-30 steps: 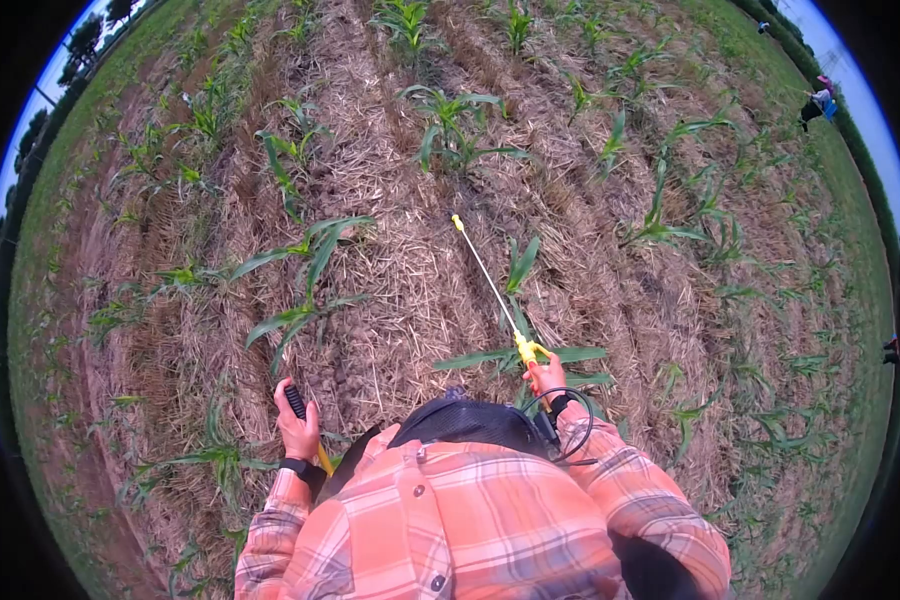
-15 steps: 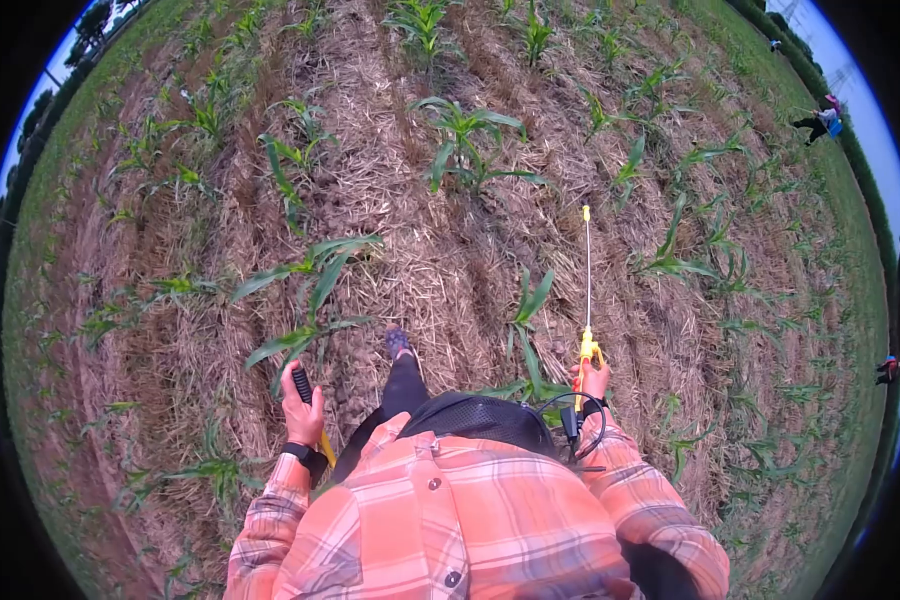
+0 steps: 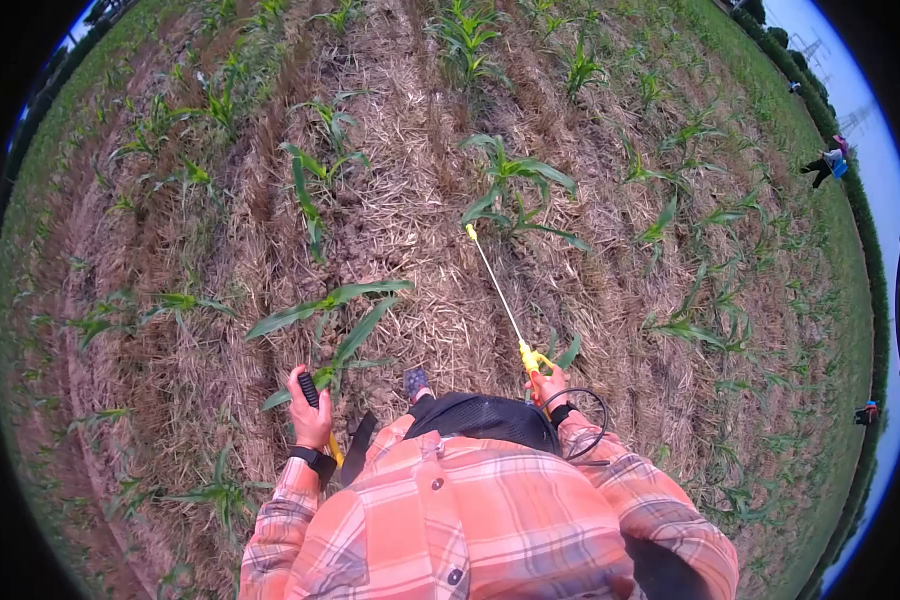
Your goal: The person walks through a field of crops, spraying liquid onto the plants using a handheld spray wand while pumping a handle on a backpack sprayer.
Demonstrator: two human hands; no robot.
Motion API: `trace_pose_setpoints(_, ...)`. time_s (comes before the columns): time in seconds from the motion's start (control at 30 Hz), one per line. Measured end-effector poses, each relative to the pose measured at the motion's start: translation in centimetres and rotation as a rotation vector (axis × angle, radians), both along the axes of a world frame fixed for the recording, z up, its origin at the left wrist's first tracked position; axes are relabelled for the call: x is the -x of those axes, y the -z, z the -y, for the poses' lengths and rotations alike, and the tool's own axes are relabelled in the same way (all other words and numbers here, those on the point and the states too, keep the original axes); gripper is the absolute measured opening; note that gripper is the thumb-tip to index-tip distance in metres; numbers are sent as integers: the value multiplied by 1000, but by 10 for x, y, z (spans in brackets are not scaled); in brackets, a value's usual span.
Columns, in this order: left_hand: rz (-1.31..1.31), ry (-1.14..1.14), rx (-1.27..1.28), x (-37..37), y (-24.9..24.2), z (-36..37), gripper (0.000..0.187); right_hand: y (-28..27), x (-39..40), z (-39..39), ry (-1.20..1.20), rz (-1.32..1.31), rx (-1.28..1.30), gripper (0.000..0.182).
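My left hand (image 3: 312, 422) is closed around a black ribbed pump handle (image 3: 309, 389), with a yellow part of it showing below the wrist. My right hand (image 3: 550, 386) grips the yellow handle of a spray wand (image 3: 497, 285). Its thin pale tube slants forward and left, ending in a yellow nozzle (image 3: 471, 231) close to the lower leaves of a young corn plant (image 3: 515, 172). From the wand's handle a black hose (image 3: 604, 425) loops past my right wrist. Another corn plant (image 3: 353, 338) stands just ahead of my left hand.
Rows of young corn grow through dry straw (image 3: 410, 190) on the ground. My shoe (image 3: 415, 381) shows between the rows. Far to the right are a person (image 3: 828, 163) near the field edge and another person (image 3: 866, 412) lower down.
My right hand has moved left and the wand has swung from pointing straight ahead to slanting left, its nozzle now by a corn plant. My left hand keeps its grip; the view has shifted.
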State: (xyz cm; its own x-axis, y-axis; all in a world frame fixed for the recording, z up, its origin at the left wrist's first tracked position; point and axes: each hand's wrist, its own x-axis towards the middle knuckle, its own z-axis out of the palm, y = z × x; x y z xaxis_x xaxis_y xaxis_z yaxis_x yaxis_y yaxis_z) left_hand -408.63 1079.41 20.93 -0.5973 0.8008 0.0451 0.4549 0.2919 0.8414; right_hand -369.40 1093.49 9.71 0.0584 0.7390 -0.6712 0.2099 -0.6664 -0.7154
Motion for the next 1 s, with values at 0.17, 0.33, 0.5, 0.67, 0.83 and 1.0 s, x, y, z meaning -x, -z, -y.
trace_pose_setpoints(0.17, -50, -16, -14, 28, 14, -21, 47, -16, 56, -39, -315, -30, -44, 49)
trace_pose_setpoints(0.33, -6, -41, -12, 36, -6, -44, 46, -33, 99, -76, -609, 7, -65, 60)
trace_pose_setpoints(0.5, -79, -64, -20, 47, -4, -67, 46, -18, 130, -111, -825, -81, -138, 64)
trace_pose_setpoints(0.67, -144, -85, -73, 54, -7, -108, 46, -6, 136, -152, -763, -86, -81, 68)
trace_pose_setpoints(0.83, -125, -72, 14, 51, -24, -171, 46, -7, 119, -213, -591, -74, -12, 60)
trace_pose_setpoints(1.0, -217, 6, -26, 43, -45, -236, 47, -5, 89, -264, -326, -27, -3, 60)
